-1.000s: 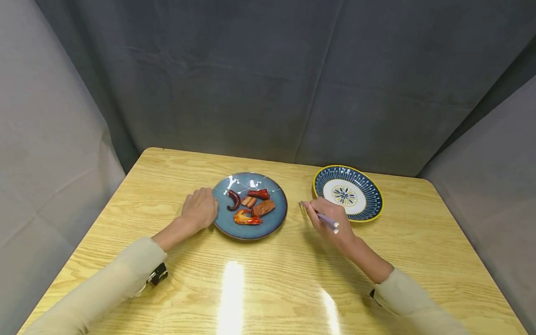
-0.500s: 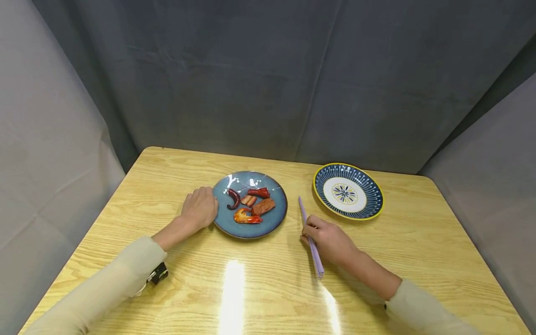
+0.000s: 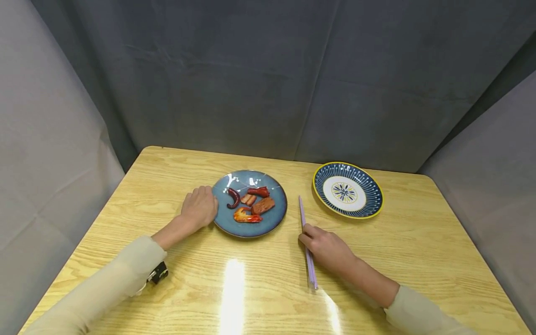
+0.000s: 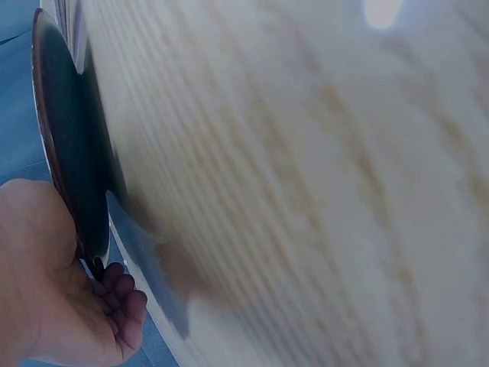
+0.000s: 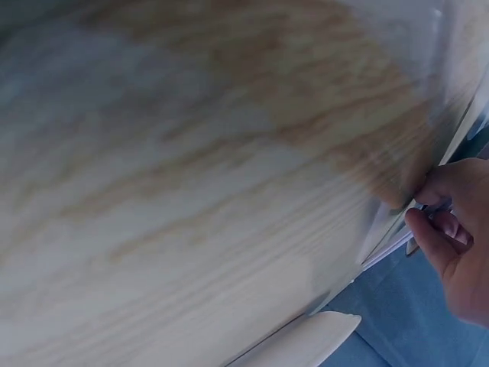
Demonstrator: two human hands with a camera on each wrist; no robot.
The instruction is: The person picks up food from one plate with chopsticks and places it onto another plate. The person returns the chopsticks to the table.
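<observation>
In the head view a blue plate (image 3: 251,229) sits left of centre, bearing several food pieces: a shrimp (image 3: 246,216), a brown slab (image 3: 264,205), a striped meat piece (image 3: 248,200), a curved dark red piece (image 3: 233,199) and a short red piece (image 3: 258,191). My left hand (image 3: 199,206) grips its left rim; curled fingers (image 4: 126,302) show at the edge in the left wrist view. Right of the plate, a pair of lilac chopsticks (image 3: 311,270) lies lengthwise along the table. My right hand (image 3: 328,246) pinches them near the middle, thumb and finger low against the wood.
A navy-and-white patterned dish (image 3: 347,190) with a yellow rim stands at the back right, with no food on it. The wooden table (image 3: 180,302) ends at a dark grey curtain (image 3: 234,93). Pale cloth hangs on both sides.
My right hand has come toward me and down with the chopsticks. They turned from a writing-like hold to lying lengthwise at the table. The left hand and both dishes stay put.
</observation>
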